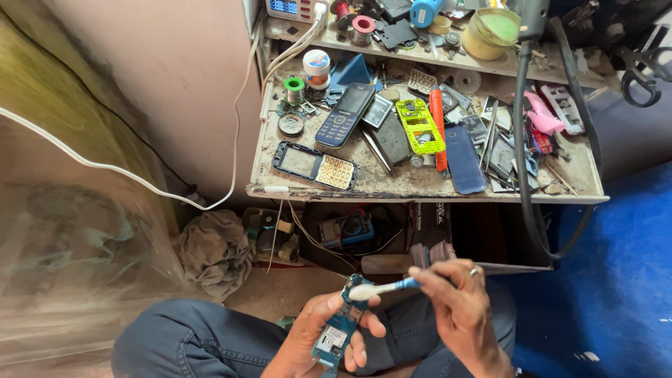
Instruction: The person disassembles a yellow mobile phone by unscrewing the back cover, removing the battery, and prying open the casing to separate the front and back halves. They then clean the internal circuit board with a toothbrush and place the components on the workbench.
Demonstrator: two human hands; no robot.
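2 hands work over the lap, just in front of a cluttered workbench.
The left hand is closed around a blue phone circuit board and holds it upright above the knees in dark jeans. The right hand grips a white and blue toothbrush, its head touching the top of the board. Behind, a blue keypad phone lies on the dirty wooden shelf.
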